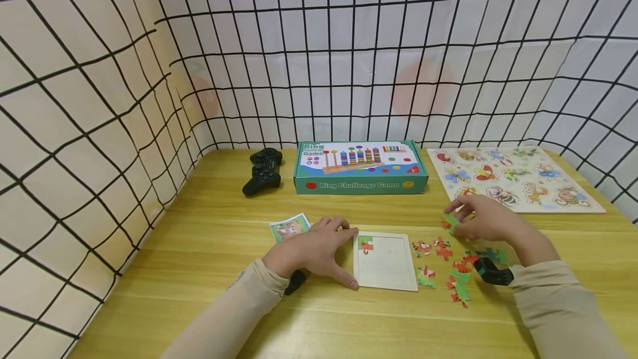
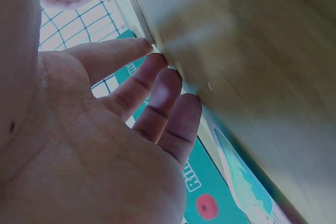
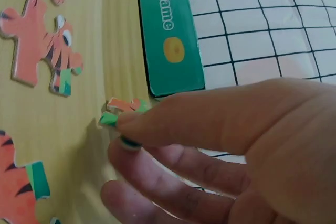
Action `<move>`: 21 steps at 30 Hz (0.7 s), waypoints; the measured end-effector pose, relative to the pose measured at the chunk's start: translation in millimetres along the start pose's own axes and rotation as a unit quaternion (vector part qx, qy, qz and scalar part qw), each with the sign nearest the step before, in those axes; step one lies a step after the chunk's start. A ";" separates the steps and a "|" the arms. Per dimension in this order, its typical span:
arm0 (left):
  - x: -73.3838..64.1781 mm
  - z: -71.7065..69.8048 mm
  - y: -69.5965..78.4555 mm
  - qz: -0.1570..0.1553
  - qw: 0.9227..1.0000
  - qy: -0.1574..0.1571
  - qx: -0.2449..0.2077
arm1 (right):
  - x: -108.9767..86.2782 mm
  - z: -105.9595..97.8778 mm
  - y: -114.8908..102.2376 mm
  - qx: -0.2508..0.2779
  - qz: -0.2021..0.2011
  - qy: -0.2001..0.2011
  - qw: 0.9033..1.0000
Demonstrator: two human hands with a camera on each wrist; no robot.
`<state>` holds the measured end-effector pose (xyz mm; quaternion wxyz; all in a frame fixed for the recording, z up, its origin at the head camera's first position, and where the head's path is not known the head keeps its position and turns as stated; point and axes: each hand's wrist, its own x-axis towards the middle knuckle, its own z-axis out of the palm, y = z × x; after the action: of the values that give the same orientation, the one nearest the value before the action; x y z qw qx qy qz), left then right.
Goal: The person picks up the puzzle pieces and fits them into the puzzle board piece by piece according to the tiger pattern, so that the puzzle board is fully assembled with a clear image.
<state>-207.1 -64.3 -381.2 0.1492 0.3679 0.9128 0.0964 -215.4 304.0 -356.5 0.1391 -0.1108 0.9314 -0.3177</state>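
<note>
My right hand (image 1: pixel 476 219) pinches a green and orange jigsaw piece (image 1: pixel 450 222) between thumb and fingers, just above the table; the right wrist view shows that piece (image 3: pixel 109 118) partly covered by the thumb. My left hand (image 1: pixel 321 251) touches the left edge of a shallow wooden puzzle tray (image 1: pixel 386 270) with thumb and fingertips, its fingers spread and fairly straight. One green and orange piece (image 1: pixel 365 244) sits in the tray's upper left corner. Between the tray and my right hand lie several loose tiger-pattern pieces (image 1: pixel 442 248), some overlapping.
Behind my left hand lies a small picture card (image 1: pixel 290 228), partly covered. Farther back are a black game controller (image 1: pixel 264 170), a green Ring Challenge Game box (image 1: pixel 361 168) and a wooden insect board (image 1: pixel 518 179). Black netting (image 1: pixel 319 54) over white cloth encloses the table.
</note>
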 end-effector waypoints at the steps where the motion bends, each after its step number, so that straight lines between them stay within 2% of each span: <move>1: 0.1 -0.1 0.1 0.000 1.000 -0.001 -0.001 | -0.7 -0.4 -1.5 0.002 -0.003 0.004 1.000; 6: -0.2 -0.1 0.5 0.002 1.000 -0.001 0.003 | -1.3 -0.2 -9.1 0.008 -0.024 0.018 1.000; 13: -1.6 -0.1 1.0 0.002 1.000 -0.001 0.009 | 3.0 10.2 -26.9 0.068 -0.083 -0.012 0.994; 21: -1.2 -1.8 2.1 0.000 1.000 -0.001 0.012 | 4.4 24.3 -52.3 0.052 -0.108 -0.020 0.993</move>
<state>-205.5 -63.7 -378.7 0.1461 0.3699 0.9136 0.0849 -205.4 248.6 -343.2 0.1277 -0.2096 0.8931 -0.3770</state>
